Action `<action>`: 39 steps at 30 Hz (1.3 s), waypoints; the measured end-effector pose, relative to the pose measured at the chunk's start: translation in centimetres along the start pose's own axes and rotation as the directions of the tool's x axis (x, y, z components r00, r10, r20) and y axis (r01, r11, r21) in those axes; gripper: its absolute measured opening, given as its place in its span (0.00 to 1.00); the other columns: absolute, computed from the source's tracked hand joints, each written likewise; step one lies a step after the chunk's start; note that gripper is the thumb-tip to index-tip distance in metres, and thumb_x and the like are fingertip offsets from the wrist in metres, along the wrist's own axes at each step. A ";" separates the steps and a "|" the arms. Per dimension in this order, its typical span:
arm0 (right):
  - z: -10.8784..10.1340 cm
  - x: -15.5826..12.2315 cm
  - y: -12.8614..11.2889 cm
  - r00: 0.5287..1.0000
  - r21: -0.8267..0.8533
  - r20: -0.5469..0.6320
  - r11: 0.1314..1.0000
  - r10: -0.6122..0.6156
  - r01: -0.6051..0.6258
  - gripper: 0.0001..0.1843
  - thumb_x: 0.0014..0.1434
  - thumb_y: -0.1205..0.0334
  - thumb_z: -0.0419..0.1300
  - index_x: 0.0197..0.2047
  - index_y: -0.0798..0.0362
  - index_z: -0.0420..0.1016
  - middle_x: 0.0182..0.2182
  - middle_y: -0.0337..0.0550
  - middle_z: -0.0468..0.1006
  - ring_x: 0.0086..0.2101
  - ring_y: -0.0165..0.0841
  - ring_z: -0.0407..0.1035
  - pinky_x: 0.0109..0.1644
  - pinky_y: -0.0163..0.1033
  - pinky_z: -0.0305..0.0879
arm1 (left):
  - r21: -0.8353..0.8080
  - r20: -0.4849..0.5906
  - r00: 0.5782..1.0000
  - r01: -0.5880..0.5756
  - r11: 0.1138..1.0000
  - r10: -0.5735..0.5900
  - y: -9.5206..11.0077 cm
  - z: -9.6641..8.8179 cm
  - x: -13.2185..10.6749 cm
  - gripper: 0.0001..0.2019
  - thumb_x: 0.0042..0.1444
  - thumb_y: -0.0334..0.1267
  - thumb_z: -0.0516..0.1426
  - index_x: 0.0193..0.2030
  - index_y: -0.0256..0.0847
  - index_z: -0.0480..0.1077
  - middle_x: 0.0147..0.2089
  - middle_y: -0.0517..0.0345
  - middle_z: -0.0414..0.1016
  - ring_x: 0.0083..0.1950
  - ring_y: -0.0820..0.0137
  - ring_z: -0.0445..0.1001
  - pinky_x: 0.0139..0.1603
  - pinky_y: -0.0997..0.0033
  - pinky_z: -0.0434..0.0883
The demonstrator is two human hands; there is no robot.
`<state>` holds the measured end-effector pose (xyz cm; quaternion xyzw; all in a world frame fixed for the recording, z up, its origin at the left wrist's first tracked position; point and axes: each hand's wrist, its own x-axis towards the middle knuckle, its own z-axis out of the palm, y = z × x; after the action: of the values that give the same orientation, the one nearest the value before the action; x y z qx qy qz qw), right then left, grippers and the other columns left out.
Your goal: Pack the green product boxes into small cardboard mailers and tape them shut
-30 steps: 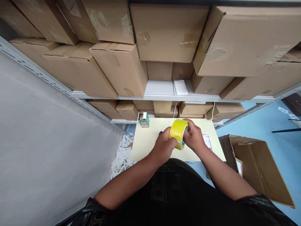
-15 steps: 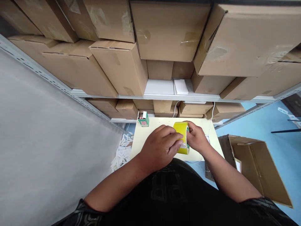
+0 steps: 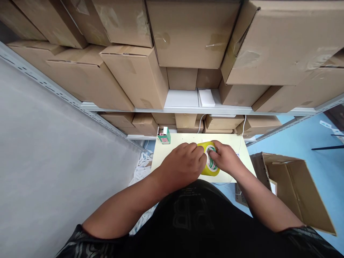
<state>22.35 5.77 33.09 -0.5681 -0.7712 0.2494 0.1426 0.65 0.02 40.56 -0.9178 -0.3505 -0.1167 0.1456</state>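
Observation:
A yellow roll of tape with a green and white core label is held between both hands over a small pale yellow table. My left hand curls over the roll's left side, fingers closed on it. My right hand grips the right side, with fingertips at the core opening. The roll is tilted so that its core faces up toward the camera.
A small green box stands at the table's far left corner. Shelves stacked with cardboard boxes rise behind the table. An open cardboard box sits on the blue floor at right. White scraps lie on the floor at left.
The tape roll has been turned from edge-on to core-up and lowered slightly. My left hand shifted from under the roll to over its left side.

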 end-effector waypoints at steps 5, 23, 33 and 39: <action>-0.4 -0.3 0.0 0.996 -0.006 0.092 1.000 0.016 -0.016 0.05 0.62 0.58 0.54 0.39 0.48 0.70 0.29 0.40 0.77 0.30 0.36 0.71 0.31 0.36 0.55 | 0.038 -0.031 0.996 -0.085 0.996 0.086 -0.6 1.0 0.2 0.08 0.67 0.31 0.51 0.35 0.39 0.66 0.33 0.53 0.67 0.34 0.63 0.65 0.33 0.60 0.60; -0.4 0.2 0.2 0.966 0.509 0.255 0.854 -0.033 -0.106 0.09 0.57 0.62 0.57 0.41 0.49 0.75 0.34 0.36 0.80 0.35 0.36 0.75 0.35 0.35 0.68 | -0.302 -0.318 0.946 -0.044 0.952 -0.057 -1.5 2.6 -1.1 0.06 0.63 0.34 0.53 0.36 0.40 0.71 0.35 0.54 0.72 0.38 0.64 0.69 0.41 0.61 0.69; -0.3 0.4 -0.1 0.964 0.549 0.262 0.828 -0.037 -0.117 0.10 0.56 0.60 0.60 0.41 0.50 0.76 0.33 0.37 0.81 0.34 0.35 0.75 0.35 0.35 0.68 | -0.531 -0.323 0.930 -0.026 0.847 -0.174 -1.2 2.4 -1.2 0.09 0.67 0.39 0.58 0.51 0.42 0.74 0.44 0.53 0.78 0.43 0.68 0.74 0.46 0.66 0.73; -0.1 0.3 0.1 0.957 0.559 0.288 0.817 -0.029 -0.143 0.09 0.57 0.61 0.58 0.41 0.49 0.75 0.32 0.35 0.80 0.33 0.35 0.75 0.34 0.35 0.69 | -0.509 -0.358 0.910 -0.003 0.861 -0.209 -0.2 3.1 -1.6 0.06 0.67 0.35 0.57 0.47 0.41 0.75 0.41 0.54 0.78 0.41 0.67 0.74 0.44 0.65 0.74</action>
<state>22.37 6.09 33.15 -0.4798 -0.6547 0.5531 0.1875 -0.32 0.26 37.20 -0.8596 -0.3206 -0.3963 -0.0343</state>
